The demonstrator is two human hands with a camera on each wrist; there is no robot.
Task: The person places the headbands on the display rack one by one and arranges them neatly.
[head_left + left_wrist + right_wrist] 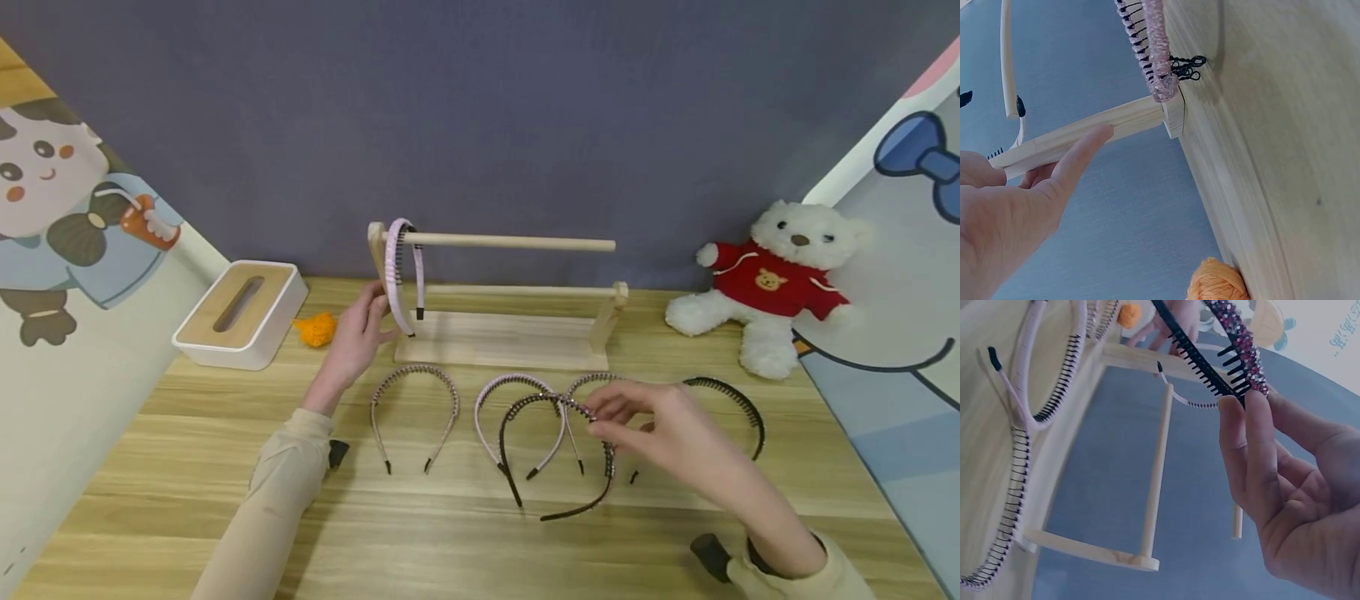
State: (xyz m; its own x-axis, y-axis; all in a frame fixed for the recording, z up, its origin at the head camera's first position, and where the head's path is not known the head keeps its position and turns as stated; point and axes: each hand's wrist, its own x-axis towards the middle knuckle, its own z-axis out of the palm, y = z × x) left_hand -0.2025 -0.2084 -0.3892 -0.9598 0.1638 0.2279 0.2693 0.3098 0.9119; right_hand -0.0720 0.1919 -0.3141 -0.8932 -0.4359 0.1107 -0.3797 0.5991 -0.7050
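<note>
My right hand pinches a dark headband with small teeth and sparkling rhinestones, raised over the table. In the right wrist view its crown sits between the thumb and fingertips. My left hand holds the left upright of a wooden display rack, thumb along one side and fingers behind. A lilac headband hangs on the rack's upper rod at its left end. On the table below lie a pinkish beaded headband, a lilac headband and a black headband.
A white tissue box with a wooden lid stands at the left, an orange yarn-like ball beside it. At the right sits a white teddy bear in a red top. A grey-blue wall rises behind the rack.
</note>
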